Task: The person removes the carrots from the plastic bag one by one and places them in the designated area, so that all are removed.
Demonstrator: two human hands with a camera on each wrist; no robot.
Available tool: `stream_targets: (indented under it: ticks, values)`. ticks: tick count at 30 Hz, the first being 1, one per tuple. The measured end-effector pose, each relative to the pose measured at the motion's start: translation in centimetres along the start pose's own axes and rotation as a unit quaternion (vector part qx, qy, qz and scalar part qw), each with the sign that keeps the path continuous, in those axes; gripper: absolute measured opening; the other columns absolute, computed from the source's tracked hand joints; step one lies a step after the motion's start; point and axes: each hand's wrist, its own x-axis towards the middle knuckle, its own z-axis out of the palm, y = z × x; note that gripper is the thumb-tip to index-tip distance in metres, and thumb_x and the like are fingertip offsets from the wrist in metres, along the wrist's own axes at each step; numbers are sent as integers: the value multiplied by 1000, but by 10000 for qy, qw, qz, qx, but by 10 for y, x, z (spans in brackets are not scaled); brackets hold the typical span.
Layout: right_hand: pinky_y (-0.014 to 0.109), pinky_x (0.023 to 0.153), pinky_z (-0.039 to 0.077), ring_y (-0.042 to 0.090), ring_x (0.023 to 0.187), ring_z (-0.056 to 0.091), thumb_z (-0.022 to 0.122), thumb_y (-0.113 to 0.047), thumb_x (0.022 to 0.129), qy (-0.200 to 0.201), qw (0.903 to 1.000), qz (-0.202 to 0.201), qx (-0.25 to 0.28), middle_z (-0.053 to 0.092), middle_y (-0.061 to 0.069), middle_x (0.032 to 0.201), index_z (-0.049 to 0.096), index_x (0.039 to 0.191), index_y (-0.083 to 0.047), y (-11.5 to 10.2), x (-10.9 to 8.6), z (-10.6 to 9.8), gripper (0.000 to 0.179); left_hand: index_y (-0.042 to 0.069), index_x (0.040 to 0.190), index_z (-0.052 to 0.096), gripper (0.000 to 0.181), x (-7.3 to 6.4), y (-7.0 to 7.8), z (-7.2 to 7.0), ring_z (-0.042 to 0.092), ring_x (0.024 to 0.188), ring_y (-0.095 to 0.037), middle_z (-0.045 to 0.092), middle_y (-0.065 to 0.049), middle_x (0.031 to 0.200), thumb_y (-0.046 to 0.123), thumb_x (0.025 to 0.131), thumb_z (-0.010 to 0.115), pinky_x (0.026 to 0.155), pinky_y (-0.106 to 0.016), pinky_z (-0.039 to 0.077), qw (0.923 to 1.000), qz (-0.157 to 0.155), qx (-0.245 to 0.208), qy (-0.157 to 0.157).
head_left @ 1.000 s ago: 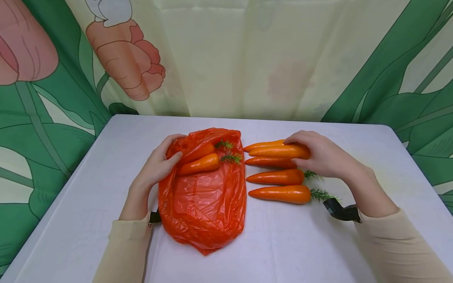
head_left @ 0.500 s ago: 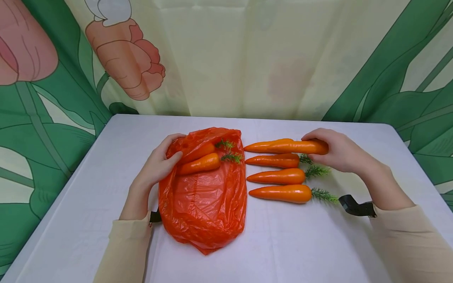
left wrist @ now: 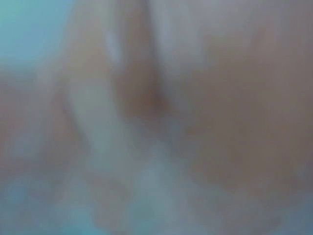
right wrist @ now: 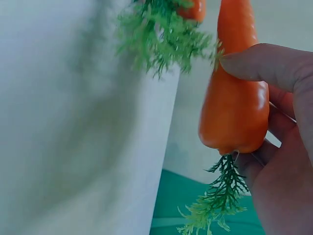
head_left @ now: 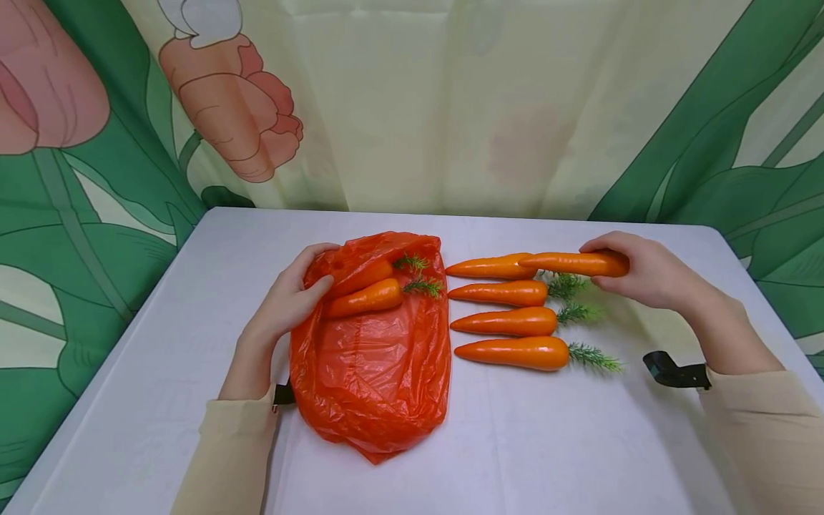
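My left hand point(head_left: 283, 300) holds the left rim of a red plastic bag point(head_left: 373, 422), thumb on top, other fingers mostly hidden. Inside the bag's mouth lie two carrots, the nearer carrot point(head_left: 365, 299) partly covered and the farther one mostly under the film; their green tops point right. To the right, my right hand point(head_left: 650, 272) grips the thick end of another carrot point(head_left: 573, 263), raised above the table. In the right wrist view the thumb presses this carrot point(right wrist: 234, 112), and its green top point(right wrist: 222, 196) hangs below. The left wrist view is too blurred to read.
Several carrots point(head_left: 505, 320) with green tops lie in a column on the white table point(head_left: 515, 443), right beside the bag, tips pointing at it. The held carrot's tip overlaps the farthest carrot point(head_left: 486, 267). A printed curtain point(head_left: 438, 107) hangs behind the table's back edge.
My right hand has moved right with the carrot it grips, drawing it away from over the far end of the column. My left hand and the bag have stayed put.
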Motion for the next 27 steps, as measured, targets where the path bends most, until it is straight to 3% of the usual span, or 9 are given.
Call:
stream_targets:
  ticks: [7,17,27]
  values:
    - [33,74,46,28,91,54,77,0,85,91,9997,217,-86,62,15,112,63,124,1,14,-4,-6,42,15,147,45,46,1,0,1,52,121,-32,52,-12,139,7,102,52,98,-54,48,10000,-24,18,-6]
    - [46,80,41,33,96,51,74,1,86,41,9985,539,-93,60,20,115,62,126,1,37,-11,-12,42,15,147,44,46,1,-2,0,51,122,-32,52,-12,140,7,102,52,100,-54,47,10000,4,29,-18]
    - [50,85,38,38,103,48,70,2,88,-184,9955,929,98,58,25,121,61,128,2,60,-16,-13,40,14,147,44,46,1,-3,0,51,123,-32,52,-12,140,7,102,52,101,-54,46,10000,7,13,-7]
